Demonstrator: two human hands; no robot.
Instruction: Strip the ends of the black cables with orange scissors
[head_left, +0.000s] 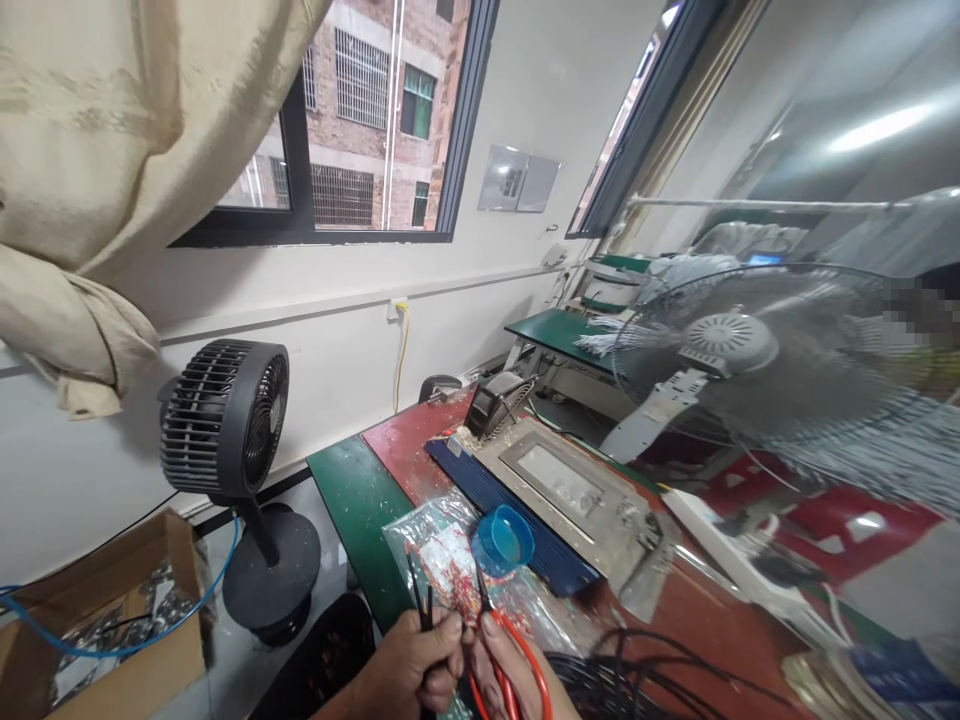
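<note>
Pinched between the thumb and fingers of my left hand [429,652] is a black cable [414,582], its thin dark ends sticking up. My right hand [511,665] is wrapped around a pair of scissors [541,668] with red-orange loop handles. The dark blades point up, away from me, close to the left hand's fingertips. Just beyond both hands lies a clear plastic bag [411,528] with small red and pale bits on it. A round blue container [502,540] stands at its right side. More black cable [637,655] is coiled to the right of my hands.
A long blue tray [517,515] and a beige machine panel [559,480] lie across the red-topped table [397,445]. A small black fan [496,400] stands behind. On the left are a floor fan [225,415] and a cardboard box [180,560]. A large caged fan [727,345] is at right.
</note>
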